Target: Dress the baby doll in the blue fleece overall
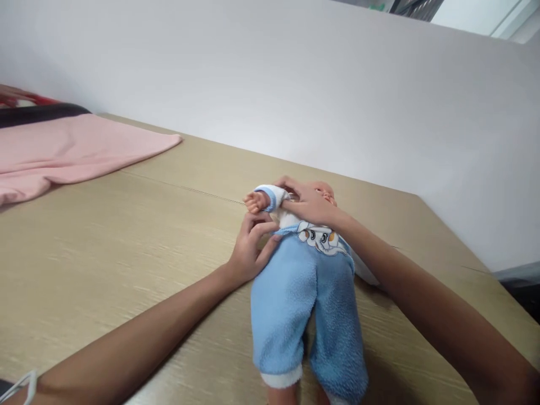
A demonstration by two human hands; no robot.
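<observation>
A baby doll (324, 194) lies on its back on a light wooden table (105, 242), head away from me. It wears a blue fleece romper (304, 292) with a cartoon print on the chest. My left hand (251, 247) pinches the romper's edge at the doll's side, just below its raised arm (264, 199) in a white-and-blue cuff. My right hand (310, 205) lies over the doll's upper chest and shoulder, fingers curled onto the fabric near the sleeve.
A pink blanket (63, 152) is spread at the table's far left, with dark and red fabric (25, 107) behind it. A white wall (295, 84) runs along the table's back edge. A white strap (21, 385) shows at the lower left corner.
</observation>
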